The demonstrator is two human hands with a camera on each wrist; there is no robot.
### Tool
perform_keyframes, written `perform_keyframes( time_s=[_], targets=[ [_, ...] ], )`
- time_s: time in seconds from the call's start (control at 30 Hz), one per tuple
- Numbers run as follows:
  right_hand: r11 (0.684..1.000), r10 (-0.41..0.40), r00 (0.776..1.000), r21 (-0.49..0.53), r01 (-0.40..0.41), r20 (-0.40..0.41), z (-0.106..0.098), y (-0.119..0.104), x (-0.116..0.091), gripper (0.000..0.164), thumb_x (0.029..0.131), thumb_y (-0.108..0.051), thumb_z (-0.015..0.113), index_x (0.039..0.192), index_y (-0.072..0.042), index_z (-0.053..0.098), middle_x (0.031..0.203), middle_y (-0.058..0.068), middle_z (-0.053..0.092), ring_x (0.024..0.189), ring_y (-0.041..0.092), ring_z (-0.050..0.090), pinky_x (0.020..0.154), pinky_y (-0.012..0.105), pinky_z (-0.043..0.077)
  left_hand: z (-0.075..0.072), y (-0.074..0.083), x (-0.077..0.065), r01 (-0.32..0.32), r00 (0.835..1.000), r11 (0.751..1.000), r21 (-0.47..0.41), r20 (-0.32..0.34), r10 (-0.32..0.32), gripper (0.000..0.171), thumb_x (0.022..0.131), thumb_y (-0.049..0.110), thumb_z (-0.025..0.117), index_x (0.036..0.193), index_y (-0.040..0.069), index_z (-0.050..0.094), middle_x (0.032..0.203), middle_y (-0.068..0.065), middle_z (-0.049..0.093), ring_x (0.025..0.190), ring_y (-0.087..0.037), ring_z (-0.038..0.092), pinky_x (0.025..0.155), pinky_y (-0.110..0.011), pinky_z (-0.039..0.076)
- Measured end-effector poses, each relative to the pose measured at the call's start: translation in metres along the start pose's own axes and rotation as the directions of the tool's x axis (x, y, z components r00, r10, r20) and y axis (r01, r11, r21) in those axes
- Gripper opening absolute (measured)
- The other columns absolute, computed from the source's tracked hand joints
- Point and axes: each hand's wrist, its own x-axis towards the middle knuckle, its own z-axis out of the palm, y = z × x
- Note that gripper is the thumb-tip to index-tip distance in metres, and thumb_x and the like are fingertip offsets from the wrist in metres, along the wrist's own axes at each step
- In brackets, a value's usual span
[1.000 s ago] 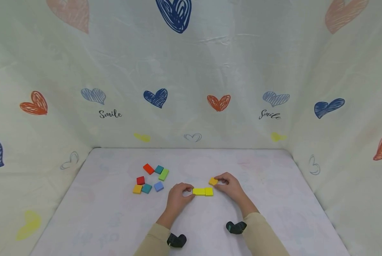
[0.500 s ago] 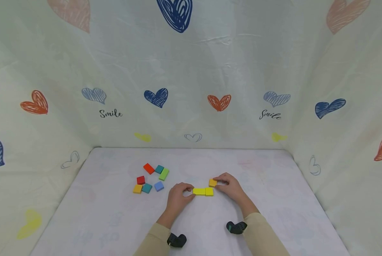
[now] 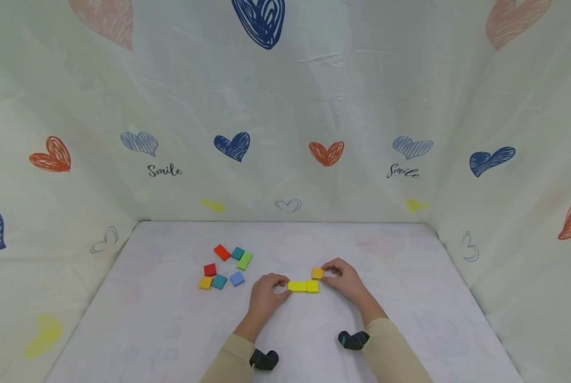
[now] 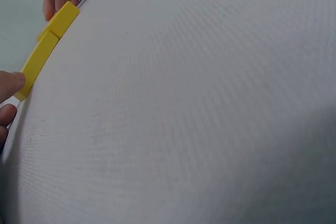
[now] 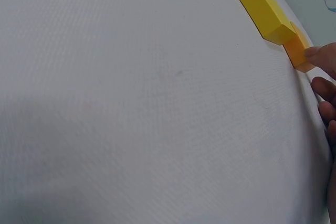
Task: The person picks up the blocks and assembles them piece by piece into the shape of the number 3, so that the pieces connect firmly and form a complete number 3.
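1. Thumb and finger of the right hand [image 3: 346,281] pinch the orange block [image 3: 316,274] at its right side, in the lower middle of the head view, a little right of centre.
2. The left hand [image 3: 267,295] holds the left end of the long yellow block [image 3: 297,287] between its tips; that block's right end meets the square yellow block [image 3: 312,287].
3. All three look light, stiff and hard to damage; their smooth faces would probably slide easily, so a careless nudge could break the line.
4. The orange block is best held lightly by outer edges, keeping its lower side free.
5. In the right wrist view, the square yellow block partly hides the orange block; whether they touch, I cannot tell. That view's right edge crops the fingers. The material is unclear.
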Motion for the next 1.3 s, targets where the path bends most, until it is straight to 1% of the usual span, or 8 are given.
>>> perform_keyframes(
  time_s=[0.27, 0.8, 1.07, 1.3],
  targets=[
    [1.0, -0.013, 1.0, 0.008, 0.013, 0.007, -0.0007, 0.0008, -0.0003, 0.02, 0.081, -0.013, 0.078, 0.1, -0.02, 0.073, 0.098, -0.007, 0.062, 0.09, 0.018, 0.05, 0.081, 0.036, 0.043, 0.0002, 0.0011, -0.0012, 0.0, 1.0, 1.0, -0.001, -0.001, 0.0, 0.026, 0.078, 0.023, 0.083, 0.101, 0.019, 0.071, 0.085, 0.015, 0.059, 0.083, -0.008, 0.053, 0.079, -0.032, 0.048],
    [1.0, -0.022, 1.0, 0.015, 0.022, 0.02, -0.0015, 0.0015, 0.0016, 0.02, 0.082, -0.009, 0.077, 0.098, -0.019, 0.074, 0.099, -0.007, 0.063, 0.092, 0.016, 0.052, 0.086, 0.038, 0.044, -0.0002, 0.0015, -0.001, 0.005, 1.0, 1.0, -0.008, 0.002, -0.005, 0.026, 0.079, 0.022, 0.082, 0.102, 0.019, 0.071, 0.086, 0.014, 0.059, 0.084, -0.008, 0.053, 0.079, -0.032, 0.048],
    [0.999, -0.045, 0.999, 0.003, 0.045, 0.02, -0.0013, 0.002, 0.0019, 0.019, 0.082, -0.01, 0.077, 0.099, -0.019, 0.075, 0.099, -0.008, 0.062, 0.092, 0.015, 0.053, 0.085, 0.037, 0.045, -0.001, 0.0022, -0.0007, 0.003, 1.0, 1.0, -0.009, -0.001, -0.003, 0.026, 0.078, 0.022, 0.082, 0.102, 0.019, 0.071, 0.086, 0.014, 0.059, 0.084, -0.008, 0.053, 0.079, -0.032, 0.047],
    [0.999, -0.042, 0.999, 0.014, 0.041, 0.029, -0.0023, 0.0015, 0.0008, 0.019, 0.082, -0.01, 0.077, 0.098, -0.019, 0.075, 0.099, -0.007, 0.062, 0.093, 0.015, 0.053, 0.087, 0.038, 0.044, -0.0007, 0.001, -0.0012, -0.008, 1.0, 1.0, -0.011, -0.006, 0.008, 0.026, 0.078, 0.021, 0.082, 0.101, 0.018, 0.071, 0.086, 0.014, 0.059, 0.083, -0.008, 0.053, 0.078, -0.032, 0.047]
  ],
)
